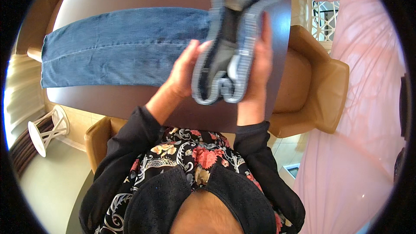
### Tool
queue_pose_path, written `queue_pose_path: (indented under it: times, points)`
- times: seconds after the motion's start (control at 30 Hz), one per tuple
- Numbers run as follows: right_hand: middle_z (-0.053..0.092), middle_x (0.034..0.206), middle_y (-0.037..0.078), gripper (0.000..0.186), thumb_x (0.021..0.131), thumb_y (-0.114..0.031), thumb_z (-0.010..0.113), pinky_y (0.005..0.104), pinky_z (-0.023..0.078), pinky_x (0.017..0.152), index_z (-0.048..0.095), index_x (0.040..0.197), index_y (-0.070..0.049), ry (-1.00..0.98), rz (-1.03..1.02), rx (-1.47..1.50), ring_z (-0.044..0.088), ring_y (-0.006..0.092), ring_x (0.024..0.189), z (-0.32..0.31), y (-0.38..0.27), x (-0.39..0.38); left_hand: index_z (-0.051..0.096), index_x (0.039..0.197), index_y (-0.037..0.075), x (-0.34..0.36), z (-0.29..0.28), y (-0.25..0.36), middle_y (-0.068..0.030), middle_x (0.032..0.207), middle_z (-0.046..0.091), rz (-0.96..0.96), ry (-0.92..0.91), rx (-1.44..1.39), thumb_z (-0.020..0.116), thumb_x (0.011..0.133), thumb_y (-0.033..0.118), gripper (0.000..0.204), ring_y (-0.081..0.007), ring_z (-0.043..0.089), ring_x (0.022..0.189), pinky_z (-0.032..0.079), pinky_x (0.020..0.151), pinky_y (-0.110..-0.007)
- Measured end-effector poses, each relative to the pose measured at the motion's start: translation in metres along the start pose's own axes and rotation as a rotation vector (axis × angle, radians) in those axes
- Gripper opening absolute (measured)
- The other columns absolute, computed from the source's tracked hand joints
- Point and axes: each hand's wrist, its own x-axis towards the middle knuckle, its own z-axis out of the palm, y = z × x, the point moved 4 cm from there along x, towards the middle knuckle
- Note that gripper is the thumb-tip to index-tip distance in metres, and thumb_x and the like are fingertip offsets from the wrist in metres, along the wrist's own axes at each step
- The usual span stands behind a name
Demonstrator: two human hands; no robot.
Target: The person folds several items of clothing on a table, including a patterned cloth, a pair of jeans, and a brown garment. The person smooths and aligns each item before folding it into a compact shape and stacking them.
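Note:
A pair of blue jeans lies lengthwise across the brown table, one leg over the other, hems toward the left. Its waist end is raised off the tabletop and turned up, so the waistband opening and darker inside show, slightly blurred. My left hand grips the left side of this raised end. On the opposite side my right hand holds the waistband edge, its fingers partly hidden behind the denim. A pale label-like patch shows inside the opening.
The dark brown table has a rounded edge close to my body. Tan chairs stand at the right, near left and far left. Pink draped fabric hangs at the right; a white round-topped stool is at the left.

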Motion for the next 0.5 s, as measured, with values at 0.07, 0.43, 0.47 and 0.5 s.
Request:
queue_pose_path:
  times: [0.07,0.43,0.47,0.5]
  points:
    - [0.032,0.144,0.019,0.066,0.081,-0.011,0.06,0.0341,0.023,0.109,0.03,0.138,0.004,-0.118,-0.106,-0.368,0.031,0.0247,0.133,0.028,0.043,0.006,0.039,0.133,0.0,-0.016,-0.037,0.026,-0.0166,0.127,0.051,-0.067,0.183,-0.073,0.03,0.091,0.06,0.074,-0.0277,0.052,0.114,0.042,0.097,-0.041]
    - [0.044,0.133,0.022,0.039,0.08,-0.009,0.058,0.0432,0.03,0.105,0.056,0.117,0.002,-0.269,-0.177,-0.865,0.041,0.0346,0.126,0.05,0.139,-0.002,0.028,0.139,0.001,-0.049,-0.088,0.059,-0.0089,0.115,0.055,0.185,0.388,0.592,0.069,0.079,0.013,0.073,-0.0141,0.053,0.102,0.044,0.089,-0.029]
    - [0.046,0.131,0.022,0.036,0.081,-0.008,0.058,0.0401,0.032,0.104,0.057,0.115,0.003,-0.269,-0.064,-0.728,0.043,0.0332,0.124,0.05,0.128,-0.001,0.029,0.138,-0.001,-0.044,-0.091,0.055,-0.0097,0.115,0.054,0.297,0.356,0.683,0.064,0.079,0.0,0.069,-0.0151,0.053,0.103,0.044,0.09,-0.03]
    - [0.05,0.128,0.022,0.033,0.082,-0.008,0.057,0.0348,0.036,0.101,0.058,0.113,0.004,-0.306,-0.036,-0.756,0.047,0.0309,0.121,0.055,0.112,-0.003,0.03,0.137,-0.001,-0.044,-0.095,0.054,-0.0097,0.115,0.055,0.281,0.383,0.653,0.061,0.079,-0.003,0.066,-0.0147,0.054,0.102,0.045,0.089,-0.029]
